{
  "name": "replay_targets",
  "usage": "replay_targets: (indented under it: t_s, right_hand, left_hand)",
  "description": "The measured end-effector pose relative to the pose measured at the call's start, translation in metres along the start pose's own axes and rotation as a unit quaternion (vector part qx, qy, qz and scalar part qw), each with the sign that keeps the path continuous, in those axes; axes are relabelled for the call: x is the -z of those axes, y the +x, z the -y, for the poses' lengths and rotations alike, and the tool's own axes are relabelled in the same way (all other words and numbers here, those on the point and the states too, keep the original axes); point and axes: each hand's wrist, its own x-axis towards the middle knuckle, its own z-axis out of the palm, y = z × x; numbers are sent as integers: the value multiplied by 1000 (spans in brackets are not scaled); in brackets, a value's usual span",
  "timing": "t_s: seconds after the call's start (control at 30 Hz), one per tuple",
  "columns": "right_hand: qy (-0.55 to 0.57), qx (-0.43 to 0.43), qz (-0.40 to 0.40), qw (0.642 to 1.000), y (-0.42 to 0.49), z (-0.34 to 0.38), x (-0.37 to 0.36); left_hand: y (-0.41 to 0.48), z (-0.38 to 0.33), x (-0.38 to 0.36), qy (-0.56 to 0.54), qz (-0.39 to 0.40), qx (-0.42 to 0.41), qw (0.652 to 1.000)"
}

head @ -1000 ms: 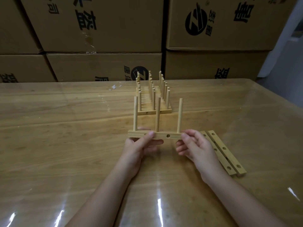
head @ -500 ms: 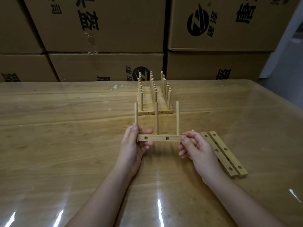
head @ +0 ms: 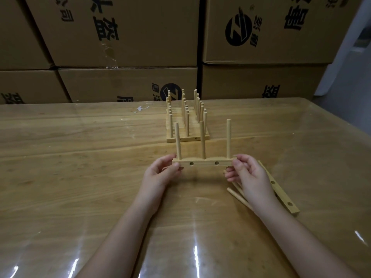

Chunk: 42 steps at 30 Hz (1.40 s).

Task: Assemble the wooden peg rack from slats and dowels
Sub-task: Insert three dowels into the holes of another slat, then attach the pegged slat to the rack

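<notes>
Gripping: left hand (head: pixel 160 173), right hand (head: pixel 249 175) pinch slat (head: pixel 202 163) ends
Dowels (head: pixel 203 142): three upright in slat
Beyond: finished rack (head: pixel 190 138)

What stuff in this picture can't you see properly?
- Head view: the right hand covers the loose dowels, so their number is unclear.
- Head view: that hand and its forearm hide part of the loose slat.
- Head view: pegs on the finished rack overlap, and dowels of the held slat stand before them; too crowded to count.
- Head view: print on the cardboard boxes is cut by the top edge.
</notes>
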Motion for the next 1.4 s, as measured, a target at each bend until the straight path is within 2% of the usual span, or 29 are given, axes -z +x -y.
replay_targets:
  t_s: [0.13, 0.23, 0.3, 0.47, 0.6, 0.83, 1.07, 1.4]
  right_hand:
    - [-10, 2, -6, 1000, 5, -6, 3]
    - [-29, 13, -1, 1000, 6, -7, 5]
    - [-42, 22, 11, 999, 6, -7, 5]
    - [-72, 53, 21, 996, 5, -7, 5]
    - [-88, 52, 25, 994, 8, -9, 6]
    - [-102, 54, 31, 993, 8, -13, 4]
    - [-96, 56, 28, 993, 7, -12, 4]
    - [-104, 41, 31, 993, 7, -8, 4]
  left_hand:
    - [-3, -2, 1, 172, -17, -35, 984]
    - [-2, -5, 5, 342, 12, -71, 937]
    - [-2, -6, 9, 402, 20, -89, 911]
    - [7, -7, 18, 412, -46, -98, 905]
    - [16, -6, 22, 453, -80, -95, 883]
    - [42, -9, 20, 524, -43, -73, 847]
    - [71, -11, 9, 609, -41, -113, 784]
    - [102, -21, 1, 662, -40, -77, 745]
